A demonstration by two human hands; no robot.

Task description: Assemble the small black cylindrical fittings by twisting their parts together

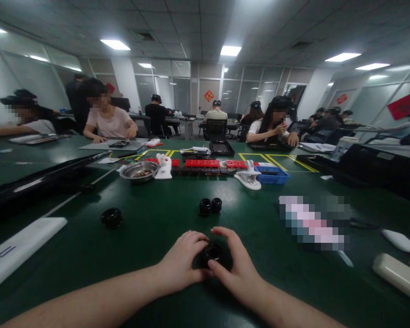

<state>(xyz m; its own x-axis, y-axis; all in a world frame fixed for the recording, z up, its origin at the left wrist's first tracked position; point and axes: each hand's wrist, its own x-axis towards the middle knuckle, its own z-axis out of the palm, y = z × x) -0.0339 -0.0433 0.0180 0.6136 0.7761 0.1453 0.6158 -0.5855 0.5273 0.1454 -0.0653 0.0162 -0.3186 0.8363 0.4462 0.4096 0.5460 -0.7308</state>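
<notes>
My left hand [182, 262] and my right hand [237, 269] meet near the table's front edge, both curled around a small black round part [212, 253] held between the fingertips. Two similar black round parts [210, 205] lie side by side on the green table a little beyond my hands. Another black round part [111, 217] rests alone to the left.
A metal bowl [139, 171], white clamps [248, 176], a blue tray [272, 175] and red strips [202, 162] sit mid-table. A white flat device [17, 248] lies at the left, white objects [398, 273] at the right. Other people sit working at the far side.
</notes>
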